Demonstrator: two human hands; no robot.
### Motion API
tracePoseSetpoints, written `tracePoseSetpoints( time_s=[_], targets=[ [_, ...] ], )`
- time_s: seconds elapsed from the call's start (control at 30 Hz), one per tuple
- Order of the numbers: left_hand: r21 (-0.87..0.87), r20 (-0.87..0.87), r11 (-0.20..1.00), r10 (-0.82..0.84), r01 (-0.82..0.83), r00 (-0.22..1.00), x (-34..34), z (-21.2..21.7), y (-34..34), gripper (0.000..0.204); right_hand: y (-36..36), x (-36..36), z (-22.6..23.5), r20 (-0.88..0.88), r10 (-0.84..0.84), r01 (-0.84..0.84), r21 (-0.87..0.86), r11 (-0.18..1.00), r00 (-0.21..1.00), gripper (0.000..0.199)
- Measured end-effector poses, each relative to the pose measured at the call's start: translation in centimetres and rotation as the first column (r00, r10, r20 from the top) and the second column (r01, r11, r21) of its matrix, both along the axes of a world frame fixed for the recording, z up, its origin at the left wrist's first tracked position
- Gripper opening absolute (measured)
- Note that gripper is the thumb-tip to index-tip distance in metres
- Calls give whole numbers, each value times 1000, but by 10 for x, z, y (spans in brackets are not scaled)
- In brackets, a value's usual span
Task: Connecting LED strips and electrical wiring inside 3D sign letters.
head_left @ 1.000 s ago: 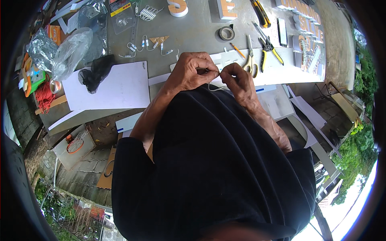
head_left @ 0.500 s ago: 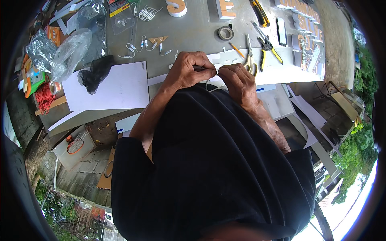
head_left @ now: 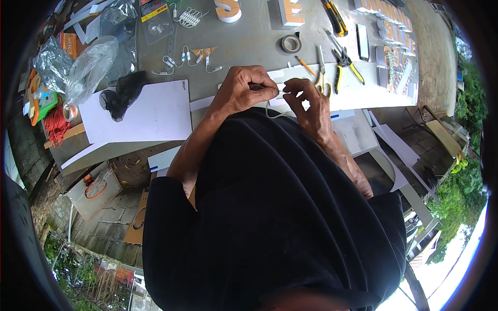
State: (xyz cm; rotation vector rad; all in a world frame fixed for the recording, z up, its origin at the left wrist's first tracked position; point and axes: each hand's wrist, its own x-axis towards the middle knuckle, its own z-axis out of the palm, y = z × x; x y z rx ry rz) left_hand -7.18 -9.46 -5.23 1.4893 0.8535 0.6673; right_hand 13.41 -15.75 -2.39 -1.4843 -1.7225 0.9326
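Note:
My left hand [head_left: 245, 89] is closed in a pinch, with a thin pale wire [head_left: 270, 115] at its fingertips. The wire loops down between my hands in front of the dark shirt, and its short end pokes out from the left fingertips. Just right of that end, my right hand [head_left: 311, 106] has its thumb and forefinger parted, a gap showing between the fingers. Anything tucked inside my left palm is hidden. Scissors [head_left: 322, 78] lie just beyond my right hand, beside an orange pencil [head_left: 305, 65].
Farther back are a roll of dark tape [head_left: 291, 44], wire strippers [head_left: 343, 65], a cutter knife [head_left: 337, 19] and a phone [head_left: 363, 41]. A string of small light modules [head_left: 185, 55] lies left, beyond a white sheet [head_left: 155, 116]. Block letters [head_left: 291, 13] stand at the back.
The thumb and forefinger of my right hand have spread apart from their pinch and drawn slightly away from the wire's end. My left hand stays in place.

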Motion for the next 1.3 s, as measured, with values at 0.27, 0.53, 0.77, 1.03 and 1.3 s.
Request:
tracePoseSetpoints(
  time_s=[0.27, 0.53, 0.77, 1.03, 1.3],
  targets=[
    [-86, 42, 996, -24, 28, 999, -1, 1, 1, 9, 6, 5, -10, 327, 89, -239, 453, 859, 941, 25],
    [131, 46, 989, 58, -64, 997, 6, 3, -3, 7, 6, 11, 0, -537, -355, -141, -678, 722, 765, 16],
    [-79, 95, 996, 50, -43, 994, 1, -3, 0, 6, 4, 2, -2, 49, 27, -33, 139, 990, 998, 20],
    [-175, 123, 984, 39, -17, 992, 1, -4, 0, 12, 7, 2, -5, 243, 55, -160, 434, 887, 968, 33],
    [-156, 133, 988, 34, -13, 991, 1, -2, -1, 8, 3, -1, -3, 135, 41, -87, 353, 932, 990, 32]
  ],
)
